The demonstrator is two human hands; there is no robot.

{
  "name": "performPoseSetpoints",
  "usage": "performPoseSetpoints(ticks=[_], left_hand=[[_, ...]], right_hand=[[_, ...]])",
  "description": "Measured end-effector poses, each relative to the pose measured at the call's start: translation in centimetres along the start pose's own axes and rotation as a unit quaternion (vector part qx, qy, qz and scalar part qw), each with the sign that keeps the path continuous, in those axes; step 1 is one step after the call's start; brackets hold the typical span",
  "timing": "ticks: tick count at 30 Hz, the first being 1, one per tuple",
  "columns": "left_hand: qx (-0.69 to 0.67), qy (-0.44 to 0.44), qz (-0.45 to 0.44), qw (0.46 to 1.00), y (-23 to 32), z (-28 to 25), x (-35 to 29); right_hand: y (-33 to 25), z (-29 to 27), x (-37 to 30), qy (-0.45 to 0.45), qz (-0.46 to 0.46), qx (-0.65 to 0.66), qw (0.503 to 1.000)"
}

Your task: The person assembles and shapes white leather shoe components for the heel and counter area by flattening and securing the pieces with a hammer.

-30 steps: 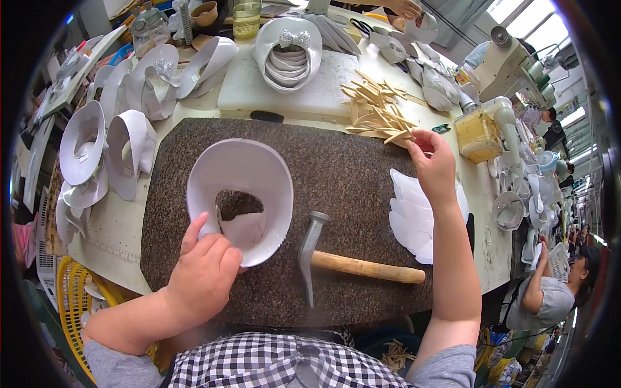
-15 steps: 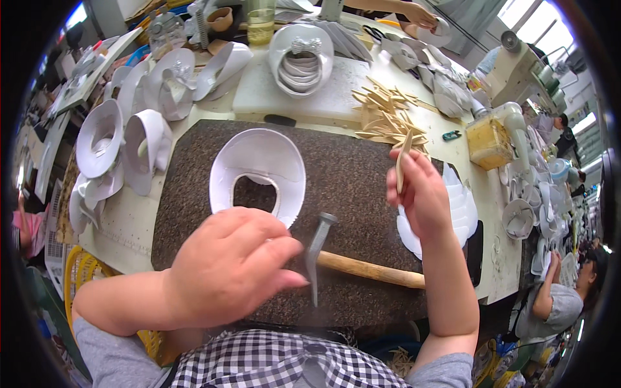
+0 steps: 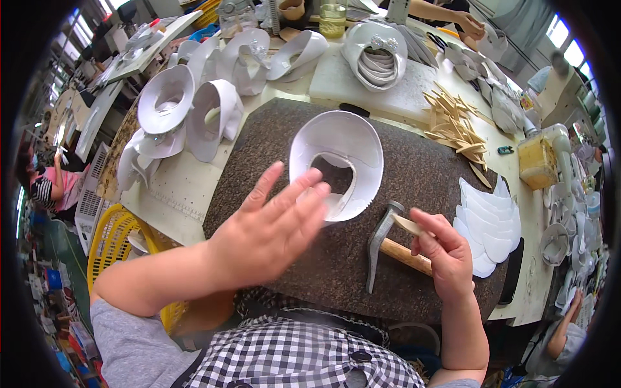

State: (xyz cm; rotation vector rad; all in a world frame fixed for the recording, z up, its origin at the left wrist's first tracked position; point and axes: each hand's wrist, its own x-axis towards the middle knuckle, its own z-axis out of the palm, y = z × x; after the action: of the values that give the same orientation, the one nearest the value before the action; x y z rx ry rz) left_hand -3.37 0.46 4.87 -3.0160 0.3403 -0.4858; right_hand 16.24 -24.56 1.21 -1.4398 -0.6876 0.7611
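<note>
A white shoe upper point(image 3: 349, 132) with an oval opening lies on the dark speckled slab point(image 3: 255, 152). My left hand point(image 3: 265, 226) is over its near left side, fingers stretched out and holding nothing; whether it touches the upper I cannot tell. A thin, tapered wooden strip point(image 3: 406, 225) is pinched between thumb and fingers of my right hand point(image 3: 447, 258). Directly beside that hand lies a cobbler's hammer point(image 3: 380, 242), its wooden handle partly hidden by the hand. White, leaf-shaped sheets point(image 3: 490, 223) are fanned out on the slab's right side.
Similar wooden strips point(image 3: 456, 119) form a pile beyond the slab. More white uppers point(image 3: 217, 119) stand at the left, and one with a bow point(image 3: 375, 55) sits on a white board. A yellow basket point(image 3: 119, 236) is at lower left. Another person's hand point(image 3: 469, 26) works across the table.
My right hand has brought the wooden strip down from near the pile to beside the hammer head. My left hand has spread its fingers near the upper. The whole view has shifted.
</note>
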Motion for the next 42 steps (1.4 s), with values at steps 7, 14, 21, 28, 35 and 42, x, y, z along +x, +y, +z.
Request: performPoseSetpoints(ticks=[7, 14, 21, 28, 35, 42], left_hand=[[0.072, -0.004, 0.073, 0.995, 1.9, 3.6, -4.4], [0.076, -0.031, 0.130, 0.988, 2.7, 3.4, -3.3], [0.056, -0.013, 0.046, 0.997, 3.6, 3.4, -3.9], [0.100, -0.013, 0.060, 0.993, 4.0, 2.5, -3.3], [0.092, -0.024, 0.074, 0.993, 4.3, 2.6, -3.3], [0.099, -0.036, 0.073, 0.992, 4.0, 2.4, -3.2]], right_hand=[[-1.9, 2.7, -1.0, -0.019, -0.027, 0.087, 0.996], [-3.5, 10.7, 2.3, -0.152, -0.125, -0.197, 0.960], [1.0, 11.9, 3.5, -0.043, -0.194, -0.416, 0.887], [1.8, 12.2, 4.1, -0.074, -0.224, -0.490, 0.839], [2.5, 12.3, 4.1, -0.030, -0.204, -0.493, 0.845], [2.7, 12.9, 4.4, 0.014, -0.189, -0.479, 0.857]])
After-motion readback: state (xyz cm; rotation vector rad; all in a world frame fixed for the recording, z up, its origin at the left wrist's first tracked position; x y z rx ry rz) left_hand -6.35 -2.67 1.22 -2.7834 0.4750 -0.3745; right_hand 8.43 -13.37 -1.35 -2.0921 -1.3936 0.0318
